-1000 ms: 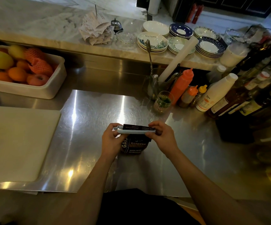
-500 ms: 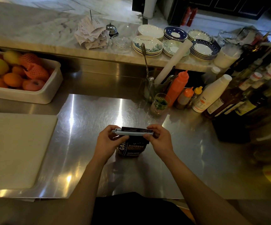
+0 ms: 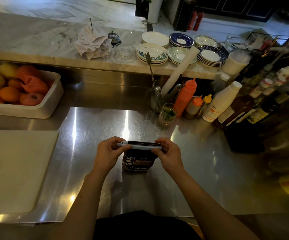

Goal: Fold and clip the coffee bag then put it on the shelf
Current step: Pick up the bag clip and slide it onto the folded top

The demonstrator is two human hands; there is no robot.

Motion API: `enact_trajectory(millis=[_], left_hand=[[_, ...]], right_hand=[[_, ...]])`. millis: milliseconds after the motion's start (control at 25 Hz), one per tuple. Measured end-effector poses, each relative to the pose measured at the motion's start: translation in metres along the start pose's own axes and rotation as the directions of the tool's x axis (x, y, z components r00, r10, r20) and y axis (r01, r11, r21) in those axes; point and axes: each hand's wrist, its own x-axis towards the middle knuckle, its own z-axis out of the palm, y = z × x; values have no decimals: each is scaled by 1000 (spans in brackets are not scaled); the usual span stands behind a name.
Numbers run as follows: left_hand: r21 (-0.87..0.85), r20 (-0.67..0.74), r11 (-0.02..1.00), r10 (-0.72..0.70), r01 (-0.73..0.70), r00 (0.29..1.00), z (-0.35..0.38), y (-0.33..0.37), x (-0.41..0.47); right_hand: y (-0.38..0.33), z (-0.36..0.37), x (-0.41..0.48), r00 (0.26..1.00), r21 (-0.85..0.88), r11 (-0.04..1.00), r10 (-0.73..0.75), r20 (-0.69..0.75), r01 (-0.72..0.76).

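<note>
Little is changing since a moment ago: both hands are still pinching the clip on the bag, and only the view is shifting slightly. Steel counter (image 3: pixel 88 135) is carrying the bag (image 3: pixel 136 161), which is standing upright near its front edge. Left hand (image 3: pixel 108 153) and right hand (image 3: pixel 169 155) are pressing together on opposite ends of the white clip (image 3: pixel 140 146), lying across the bag's folded top.

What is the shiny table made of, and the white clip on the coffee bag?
The table looks like stainless steel: silvery, brushed with fine swirl scratches, throwing bright streaks of light. The clip on the coffee bag is probably plastic: plain white, smooth and matte, with no metal gleam. Both hands pinch its ends.
</note>
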Motion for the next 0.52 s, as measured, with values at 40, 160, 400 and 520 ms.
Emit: enact_trajectory(millis=[40, 160, 400, 520], left_hand=[[10, 13, 1000, 4, -4, 1000, -1, 1, 2], [42, 55, 999, 21, -23, 998, -3, 4, 7], [45, 66, 997, 58, -61, 996, -3, 2, 5], [66, 84, 990, 120, -125, 989, -5, 4, 7]], right_hand=[[0, 0, 0, 1000, -7, 1000, -4, 4, 4], [0, -1, 1, 1000, -14, 1000, -5, 0, 5], [0, 0, 1, 1000, -19, 1000, -2, -2, 2], [1, 1, 1, 1000, -33, 999, -11, -7, 11]])
